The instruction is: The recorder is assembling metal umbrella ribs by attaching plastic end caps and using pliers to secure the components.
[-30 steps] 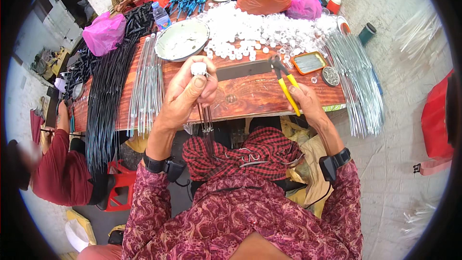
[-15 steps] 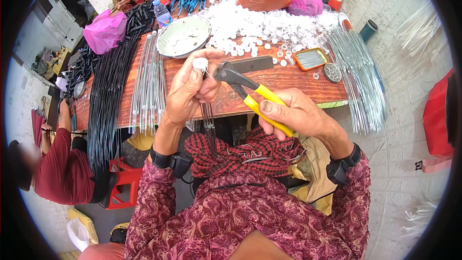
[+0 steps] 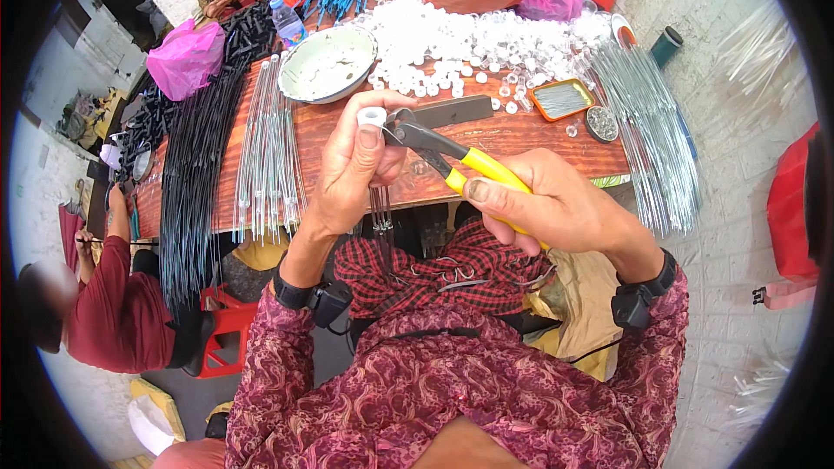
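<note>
In the head view, a small white cap (image 3: 372, 116) is pinched between thumb and fingers of the left hand (image 3: 349, 161), with thin dark rods (image 3: 381, 219) seen hanging below. Yellow-handled pliers (image 3: 493, 167) are gripped in the curled fingers of the right hand (image 3: 560, 201), their head held right beside the cap. White pieces (image 3: 486, 35) are heaped on the table (image 3: 521, 148).

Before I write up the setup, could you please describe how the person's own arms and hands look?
The left hand and right hand are both ungloved. The sleeves are maroon with paler swirling patterns. Each wrist has a black wristband carrying a boxy black module, with a thin dark cable.
</note>
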Tool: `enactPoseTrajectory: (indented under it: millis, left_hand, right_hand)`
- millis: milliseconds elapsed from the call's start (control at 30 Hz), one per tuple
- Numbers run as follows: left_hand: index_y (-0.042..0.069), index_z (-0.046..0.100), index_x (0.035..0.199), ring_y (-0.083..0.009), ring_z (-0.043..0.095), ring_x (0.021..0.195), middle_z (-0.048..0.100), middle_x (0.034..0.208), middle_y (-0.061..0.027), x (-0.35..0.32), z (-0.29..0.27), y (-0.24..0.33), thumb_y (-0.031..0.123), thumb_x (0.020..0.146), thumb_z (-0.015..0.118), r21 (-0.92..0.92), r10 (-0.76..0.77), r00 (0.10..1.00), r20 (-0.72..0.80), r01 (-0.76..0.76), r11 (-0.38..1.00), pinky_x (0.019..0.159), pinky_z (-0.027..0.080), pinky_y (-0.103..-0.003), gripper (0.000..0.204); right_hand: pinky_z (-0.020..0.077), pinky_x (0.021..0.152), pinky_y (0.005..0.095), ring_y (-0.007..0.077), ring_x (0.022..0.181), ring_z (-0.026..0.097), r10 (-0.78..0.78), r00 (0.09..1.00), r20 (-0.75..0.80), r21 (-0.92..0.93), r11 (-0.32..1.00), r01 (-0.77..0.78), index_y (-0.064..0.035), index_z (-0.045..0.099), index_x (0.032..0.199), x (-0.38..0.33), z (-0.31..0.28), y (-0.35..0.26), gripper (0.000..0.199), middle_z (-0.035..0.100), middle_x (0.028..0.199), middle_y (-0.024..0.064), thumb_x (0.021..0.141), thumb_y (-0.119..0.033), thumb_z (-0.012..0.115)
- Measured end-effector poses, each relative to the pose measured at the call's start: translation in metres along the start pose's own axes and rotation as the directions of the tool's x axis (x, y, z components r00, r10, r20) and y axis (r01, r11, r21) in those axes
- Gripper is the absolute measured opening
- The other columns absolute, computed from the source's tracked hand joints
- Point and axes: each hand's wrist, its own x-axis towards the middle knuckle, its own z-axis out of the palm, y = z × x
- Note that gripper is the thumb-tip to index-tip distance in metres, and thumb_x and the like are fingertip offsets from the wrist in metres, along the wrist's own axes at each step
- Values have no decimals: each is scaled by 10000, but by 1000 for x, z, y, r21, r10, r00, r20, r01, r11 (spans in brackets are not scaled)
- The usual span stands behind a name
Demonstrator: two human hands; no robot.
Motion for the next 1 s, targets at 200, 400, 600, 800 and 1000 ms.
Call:
enactPoseTrajectory:
  millis: [200,400,600,800,1000]
  left_hand:
    - [-10,435,1336,-29,270,541,313,664,69,5,1,-2,425,1054,417,26,22,999,-25,-21,999,493,232,-216,518]
    - [-46,405,1378,-29,286,547,323,671,78,0,-8,1,418,1035,480,-124,-39,999,28,43,991,500,231,-211,582]
    - [-55,395,1376,-30,308,570,352,698,65,1,-9,2,347,1020,544,-99,-52,998,36,55,994,503,232,-214,557]
    - [-55,418,1350,-42,292,575,349,713,47,0,-15,0,367,1034,498,-195,-43,996,72,56,979,523,240,-217,534]
    - [-20,450,1290,-51,261,576,322,698,45,-2,-13,-2,427,1042,446,-190,-40,999,23,44,981,530,238,-219,511]
  right_hand:
    - [408,420,261,84,469,527,-30,999,-33,6,1000,30,-23,578,802,2,4,1,381,569,619,16,1018,-332,525]
    - [418,427,257,88,481,546,-29,999,34,28,999,28,-16,605,907,7,-1,5,335,605,649,28,1011,-324,525]
    - [434,441,256,94,493,563,-35,998,52,-81,996,40,-14,626,983,5,-2,5,304,630,681,39,1009,-295,512]
    - [468,490,254,96,546,596,-26,999,28,-68,997,28,-13,635,1017,8,0,3,290,653,725,40,1001,-284,532]
    - [504,582,250,92,646,638,-108,994,2,-8,994,108,-8,657,1053,5,-2,12,326,689,807,43,1004,-313,554]
